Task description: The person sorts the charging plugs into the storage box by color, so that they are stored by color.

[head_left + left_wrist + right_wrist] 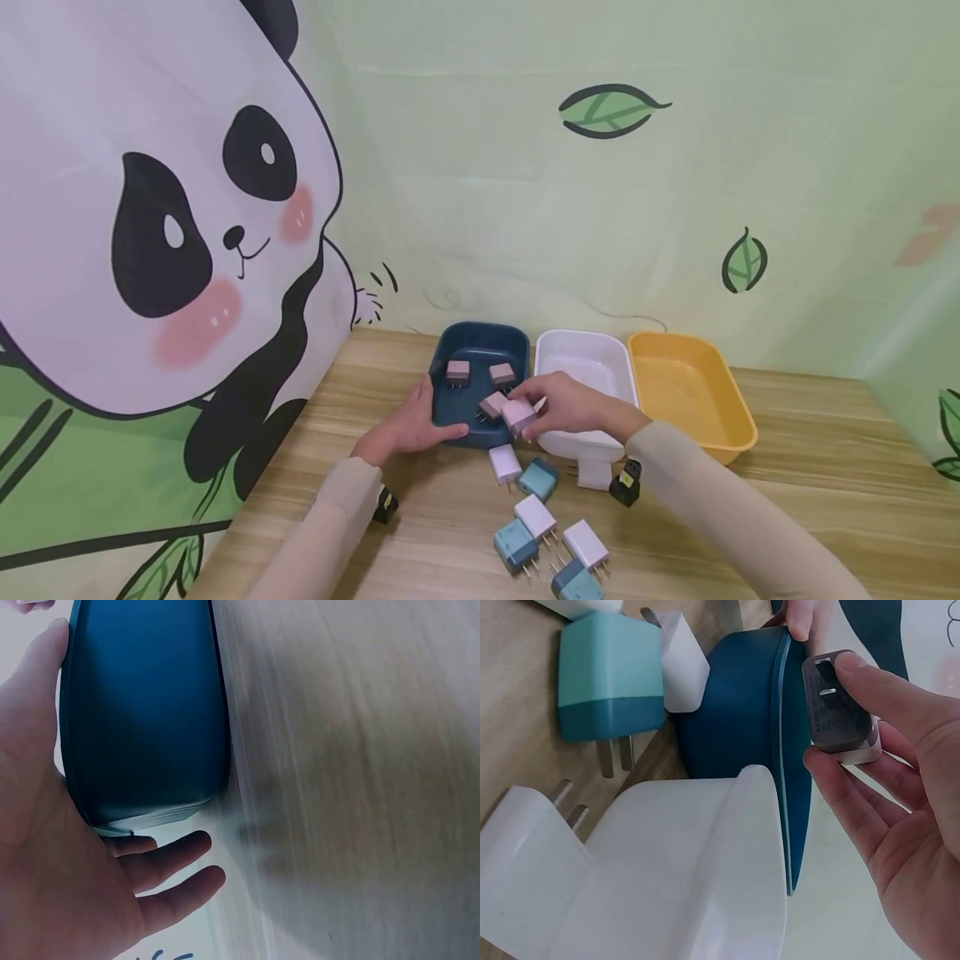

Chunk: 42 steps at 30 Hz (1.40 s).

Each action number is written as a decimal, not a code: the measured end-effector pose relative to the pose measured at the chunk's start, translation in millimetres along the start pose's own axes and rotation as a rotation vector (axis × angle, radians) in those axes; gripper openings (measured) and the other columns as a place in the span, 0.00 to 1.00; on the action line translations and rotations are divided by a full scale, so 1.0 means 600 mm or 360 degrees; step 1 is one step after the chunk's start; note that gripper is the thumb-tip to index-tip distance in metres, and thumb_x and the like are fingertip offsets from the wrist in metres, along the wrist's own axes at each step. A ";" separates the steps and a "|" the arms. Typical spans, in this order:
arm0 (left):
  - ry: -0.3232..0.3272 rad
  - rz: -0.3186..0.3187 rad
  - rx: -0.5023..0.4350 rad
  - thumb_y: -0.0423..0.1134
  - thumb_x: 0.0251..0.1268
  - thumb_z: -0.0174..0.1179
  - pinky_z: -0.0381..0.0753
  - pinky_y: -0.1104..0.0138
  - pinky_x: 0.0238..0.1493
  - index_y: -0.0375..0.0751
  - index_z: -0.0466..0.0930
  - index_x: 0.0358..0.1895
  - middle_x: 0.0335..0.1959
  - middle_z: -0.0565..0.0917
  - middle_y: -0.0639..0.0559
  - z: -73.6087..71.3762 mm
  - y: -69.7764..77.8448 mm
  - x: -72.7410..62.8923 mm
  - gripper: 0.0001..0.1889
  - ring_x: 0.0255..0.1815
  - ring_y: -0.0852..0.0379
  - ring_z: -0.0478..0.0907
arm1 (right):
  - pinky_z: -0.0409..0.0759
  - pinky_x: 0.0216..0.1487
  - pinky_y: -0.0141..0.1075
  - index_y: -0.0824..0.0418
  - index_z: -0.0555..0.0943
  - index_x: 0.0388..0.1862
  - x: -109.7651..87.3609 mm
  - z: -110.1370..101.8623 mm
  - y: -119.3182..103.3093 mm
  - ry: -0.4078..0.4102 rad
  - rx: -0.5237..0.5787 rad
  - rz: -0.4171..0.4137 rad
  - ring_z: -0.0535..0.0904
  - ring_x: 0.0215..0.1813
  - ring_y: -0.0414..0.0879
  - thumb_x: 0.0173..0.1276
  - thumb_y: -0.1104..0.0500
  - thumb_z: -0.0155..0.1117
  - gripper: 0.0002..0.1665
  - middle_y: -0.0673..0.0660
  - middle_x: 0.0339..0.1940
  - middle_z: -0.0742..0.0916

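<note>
The right hand (573, 404) grips a pink plug (517, 414) between thumb and fingers, above the near right corner of the blue tray (480, 335). The right wrist view shows the plug's dark face, with its metal prongs, turned to that camera, and the thumb on its edge. In the head view the plug overlaps a second pink plug (492, 405) in the tray; whether the two touch cannot be determined. Two further pink plugs, left (458, 372) and right (502, 374), lie deeper in the tray.

The left hand (408, 425) is wide, fingers spread, resting at the tray's near left side with the thumb at the rim. The gripped plug lies to the right of this hand and apart from it.

The white tray (586, 340) stands just right of the blue one, under the right wrist; the yellow tray (675, 392) stands beyond it. On the wooden table (817, 500), between the forearms, lie white plugs (585, 543) and teal plugs (516, 546) in a loose group, one white plug (595, 473) near the white tray's front.
</note>
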<state>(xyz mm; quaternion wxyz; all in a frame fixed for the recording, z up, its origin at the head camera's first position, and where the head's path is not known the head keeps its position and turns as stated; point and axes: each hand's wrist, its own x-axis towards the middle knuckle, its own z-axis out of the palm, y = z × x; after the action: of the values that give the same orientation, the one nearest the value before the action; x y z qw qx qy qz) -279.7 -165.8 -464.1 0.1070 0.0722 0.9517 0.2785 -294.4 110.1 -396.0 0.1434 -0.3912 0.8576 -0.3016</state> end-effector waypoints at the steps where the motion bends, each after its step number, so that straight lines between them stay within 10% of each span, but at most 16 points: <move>1: 0.0001 0.0001 -0.0002 0.69 0.51 0.60 0.57 0.47 0.67 0.34 0.32 0.74 0.75 0.42 0.34 0.001 -0.001 0.001 0.62 0.72 0.39 0.51 | 0.80 0.45 0.38 0.64 0.78 0.56 0.002 -0.002 0.000 0.0002 -0.0003 0.0001 0.77 0.43 0.44 0.53 0.59 0.76 0.31 0.50 0.42 0.83; 42: -0.0003 0.0024 -0.0033 0.67 0.53 0.60 0.56 0.48 0.67 0.34 0.31 0.74 0.75 0.42 0.35 -0.001 -0.001 -0.002 0.61 0.72 0.40 0.51 | 0.77 0.46 0.35 0.63 0.76 0.60 0.080 0.000 0.010 0.0053 -0.0171 0.0071 0.76 0.44 0.46 0.55 0.57 0.74 0.33 0.57 0.50 0.81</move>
<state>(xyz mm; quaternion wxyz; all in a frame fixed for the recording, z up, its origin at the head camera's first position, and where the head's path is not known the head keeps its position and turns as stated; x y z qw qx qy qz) -278.8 -167.0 -464.1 0.1065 0.0787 0.9481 0.2890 -329.1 77.0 -400.5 0.1146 -0.3741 0.8833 -0.2584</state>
